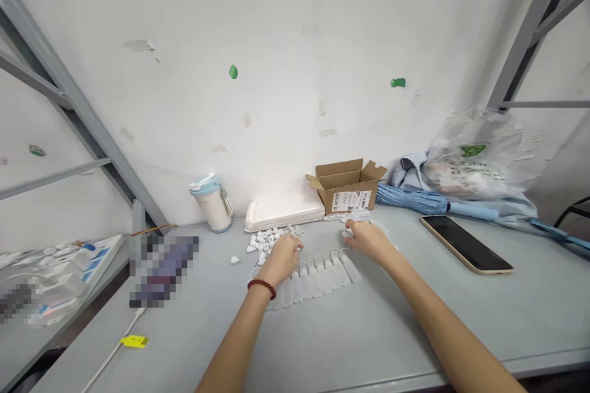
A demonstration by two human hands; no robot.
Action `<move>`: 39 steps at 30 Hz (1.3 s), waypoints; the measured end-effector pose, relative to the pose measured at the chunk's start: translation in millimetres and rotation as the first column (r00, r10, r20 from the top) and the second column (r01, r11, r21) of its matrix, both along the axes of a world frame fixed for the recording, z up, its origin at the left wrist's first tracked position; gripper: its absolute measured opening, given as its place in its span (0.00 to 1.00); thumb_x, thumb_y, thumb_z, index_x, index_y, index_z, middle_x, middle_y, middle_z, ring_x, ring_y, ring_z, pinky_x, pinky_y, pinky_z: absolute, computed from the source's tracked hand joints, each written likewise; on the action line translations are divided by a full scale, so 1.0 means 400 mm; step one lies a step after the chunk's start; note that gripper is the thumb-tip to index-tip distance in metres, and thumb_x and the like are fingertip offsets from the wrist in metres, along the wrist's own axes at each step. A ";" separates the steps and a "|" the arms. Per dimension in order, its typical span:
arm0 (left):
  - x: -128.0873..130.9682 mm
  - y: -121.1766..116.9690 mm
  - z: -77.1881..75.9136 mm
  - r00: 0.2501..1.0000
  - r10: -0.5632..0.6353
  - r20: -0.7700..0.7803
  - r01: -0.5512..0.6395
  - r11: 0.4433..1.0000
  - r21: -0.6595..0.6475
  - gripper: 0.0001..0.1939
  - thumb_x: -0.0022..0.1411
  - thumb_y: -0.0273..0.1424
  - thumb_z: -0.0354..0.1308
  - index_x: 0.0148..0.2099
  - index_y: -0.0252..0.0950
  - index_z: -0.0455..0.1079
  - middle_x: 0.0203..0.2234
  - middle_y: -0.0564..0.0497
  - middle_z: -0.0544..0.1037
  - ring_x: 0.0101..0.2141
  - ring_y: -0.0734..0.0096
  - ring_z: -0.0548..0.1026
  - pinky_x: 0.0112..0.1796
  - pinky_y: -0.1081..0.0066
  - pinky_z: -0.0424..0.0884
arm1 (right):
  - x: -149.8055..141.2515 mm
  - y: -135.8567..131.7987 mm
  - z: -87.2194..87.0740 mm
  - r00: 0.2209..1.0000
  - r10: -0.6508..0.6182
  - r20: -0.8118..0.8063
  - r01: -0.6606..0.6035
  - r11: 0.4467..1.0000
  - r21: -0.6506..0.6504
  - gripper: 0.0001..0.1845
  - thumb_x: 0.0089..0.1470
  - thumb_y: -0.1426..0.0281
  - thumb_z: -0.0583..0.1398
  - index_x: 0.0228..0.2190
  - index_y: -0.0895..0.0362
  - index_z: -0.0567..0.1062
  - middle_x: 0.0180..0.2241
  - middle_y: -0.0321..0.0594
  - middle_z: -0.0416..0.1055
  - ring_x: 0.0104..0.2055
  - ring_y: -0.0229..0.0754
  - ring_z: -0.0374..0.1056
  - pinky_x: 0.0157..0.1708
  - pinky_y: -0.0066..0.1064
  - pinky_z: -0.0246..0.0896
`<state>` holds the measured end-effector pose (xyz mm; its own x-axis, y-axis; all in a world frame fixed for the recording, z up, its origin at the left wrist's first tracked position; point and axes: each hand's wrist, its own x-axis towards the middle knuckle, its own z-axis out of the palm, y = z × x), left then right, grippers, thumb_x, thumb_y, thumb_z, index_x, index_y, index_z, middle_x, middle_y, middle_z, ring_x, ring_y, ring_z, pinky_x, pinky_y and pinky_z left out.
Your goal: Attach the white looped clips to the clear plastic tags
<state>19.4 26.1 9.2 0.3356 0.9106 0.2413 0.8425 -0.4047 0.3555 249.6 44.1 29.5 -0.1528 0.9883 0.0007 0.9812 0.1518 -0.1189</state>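
Head view | Left hand (280,256) curls front-left of cardboard box (349,200), right hand (369,239) before it; grasps can't be told | Translucent tubes (315,282) line up front-left of box | Light touch should keep row straight

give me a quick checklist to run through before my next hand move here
1. Translucent pieces laid side by side in a row: ok.
2. Small white pieces all gathered together: not ok, one lies apart at the left.
3. Left hand holding something: cannot tell, its bent fingers hide any grip.
4. Right hand holding something: cannot tell, the fingertips are too small to read.
5. Cardboard box open: ok, flaps spread.
6. Phone apart from the right forearm: ok.
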 end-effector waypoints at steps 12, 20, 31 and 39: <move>-0.097 0.011 0.024 0.970 0.241 0.008 -0.238 0.952 0.192 0.14 0.56 0.21 0.49 0.41 0.31 0.72 0.39 0.43 0.75 0.45 0.59 0.69 0.47 0.62 0.64 | -0.010 -0.007 -0.002 0.999 0.019 0.026 -0.018 1.000 -0.021 0.12 0.53 0.70 0.55 0.38 0.63 0.73 0.40 0.53 0.72 0.41 0.50 0.69 0.30 0.30 0.53; -0.075 0.004 0.020 0.954 0.270 -0.134 -0.260 0.961 0.090 0.11 0.55 0.21 0.49 0.35 0.33 0.73 0.34 0.42 0.77 0.44 0.55 0.69 0.43 0.63 0.64 | -0.012 -0.013 0.009 1.000 0.021 0.010 -0.021 1.000 -0.020 0.10 0.54 0.71 0.55 0.36 0.62 0.73 0.40 0.52 0.72 0.41 0.49 0.69 0.29 0.30 0.53; -0.089 0.031 0.017 0.959 0.280 0.047 -0.284 0.949 0.140 0.12 0.56 0.21 0.51 0.40 0.32 0.73 0.34 0.44 0.78 0.42 0.60 0.71 0.44 0.64 0.65 | -0.013 -0.013 0.008 1.000 0.031 -0.004 -0.031 1.000 0.003 0.12 0.55 0.70 0.55 0.38 0.62 0.72 0.40 0.51 0.72 0.40 0.48 0.69 0.29 0.29 0.51; -0.086 0.044 0.015 0.938 0.282 0.201 -0.314 0.938 0.149 0.09 0.54 0.23 0.54 0.33 0.35 0.75 0.33 0.47 0.80 0.41 0.60 0.73 0.45 0.63 0.66 | -0.014 -0.013 0.007 0.999 0.030 -0.021 -0.029 0.998 0.047 0.12 0.56 0.69 0.53 0.38 0.62 0.72 0.40 0.51 0.72 0.40 0.47 0.69 0.30 0.29 0.52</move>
